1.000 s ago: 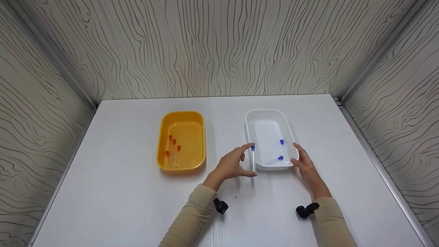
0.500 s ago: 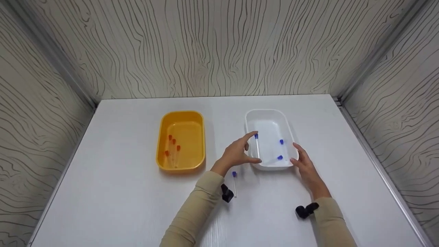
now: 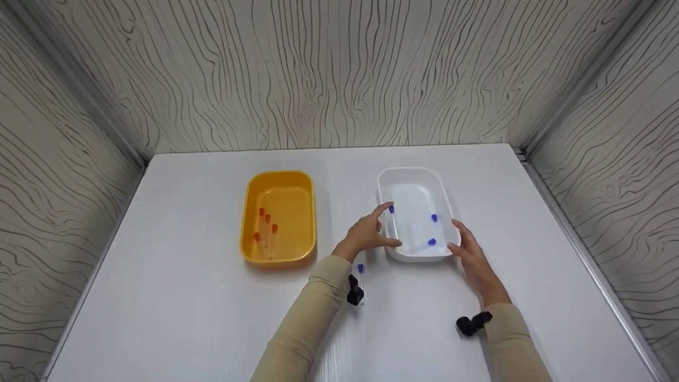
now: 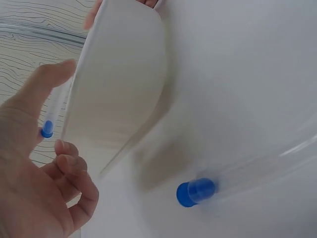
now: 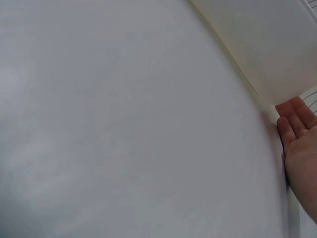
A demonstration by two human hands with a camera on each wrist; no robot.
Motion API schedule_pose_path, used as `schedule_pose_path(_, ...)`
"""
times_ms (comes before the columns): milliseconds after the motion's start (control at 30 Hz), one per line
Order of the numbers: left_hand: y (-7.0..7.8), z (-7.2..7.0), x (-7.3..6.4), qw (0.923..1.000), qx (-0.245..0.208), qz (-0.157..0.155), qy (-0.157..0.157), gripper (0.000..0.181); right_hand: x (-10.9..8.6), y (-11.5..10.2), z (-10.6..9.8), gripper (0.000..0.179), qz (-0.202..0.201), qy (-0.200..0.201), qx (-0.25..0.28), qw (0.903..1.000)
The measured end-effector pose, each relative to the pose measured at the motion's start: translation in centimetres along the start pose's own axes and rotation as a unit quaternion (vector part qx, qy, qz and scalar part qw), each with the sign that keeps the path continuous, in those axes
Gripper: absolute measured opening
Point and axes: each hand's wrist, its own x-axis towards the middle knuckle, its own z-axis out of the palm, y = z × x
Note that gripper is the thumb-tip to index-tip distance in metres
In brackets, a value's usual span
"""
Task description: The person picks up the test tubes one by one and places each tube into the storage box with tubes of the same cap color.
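Observation:
My left hand is over the near left side of the white tray. Its index finger and thumb pinch a clear test tube by its two ends; the tube's blue cap is at the index fingertip, as the left wrist view also shows with the cap. My right hand touches the tray's near right corner with extended fingers and thumb. Inside the tray lie two more blue-capped tubes. Another blue-capped tube lies on the table below my left wrist, partly covered by the wrist camera.
To the left stands a yellow tray with several red-capped tubes in its near left part. A patterned wall rises behind the white table. Black cameras sit on both wrists.
My left hand has carried the pinched tube forward from the tray's near left edge to inside its left rim, uncovering the cap of the tube on the table. The right hand has stayed put.

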Motion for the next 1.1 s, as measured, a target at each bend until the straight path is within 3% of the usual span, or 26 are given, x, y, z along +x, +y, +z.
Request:
schedule_pose_path(600, -0.90, 0.47, 0.22, 0.9974, -0.066, -0.026, -0.017, 0.099, 0.29, 0.26, 0.11, 0.066, -0.009, -0.004, 0.015, 0.9998)
schedule_pose_path(1100, -0.71, 0.83, -0.31, 0.9978, -0.066, -0.002, 0.002, 0.092, 0.14, 0.03, -0.02, 0.066, -0.001, -0.001, 0.009, 1.0000)
